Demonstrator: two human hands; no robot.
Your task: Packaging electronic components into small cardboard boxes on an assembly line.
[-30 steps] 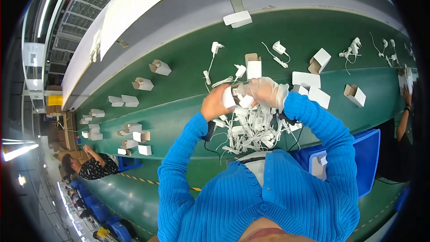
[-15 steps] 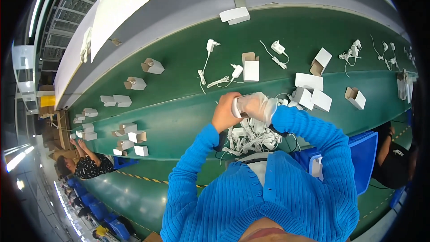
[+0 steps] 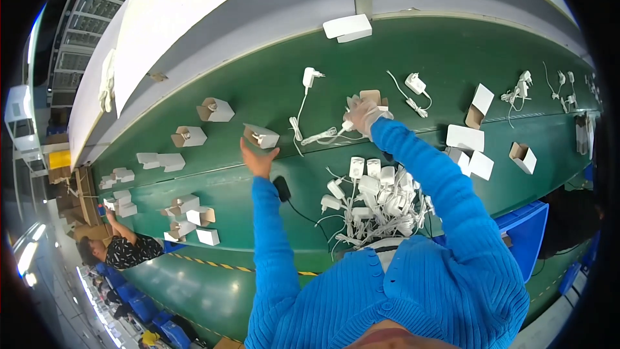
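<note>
My left hand [image 3: 259, 159] is at a small white box [image 3: 266, 138], fingers along its left side and thumb at its lower right corner. The box's mouth is open, and a white piece shows inside. Farther right, my right hand [image 3: 365, 116], in a thin translucent glove, is wrapped around another open white box [image 3: 372, 96], hiding most of it. Just below that hand lies a white charger [image 3: 347, 126] with its bundled cable. In front of my body is a heap of white chargers [image 3: 381, 197] with tangled cables.
Single chargers lie at the back, such as a plug charger [image 3: 310, 77]. Open white boxes [image 3: 216, 110] line the left, with more at right [image 3: 466, 137]. A black device [image 3: 281, 189] trails a cable near my left forearm. A blue bin [image 3: 526, 232] stands right; a co-worker [image 3: 129, 242] sits far left.
My hands, together over the heap before, have parted. The left went left to a box that was not standing there; the right reached forward to the box behind the charger. The heap is uncovered.
</note>
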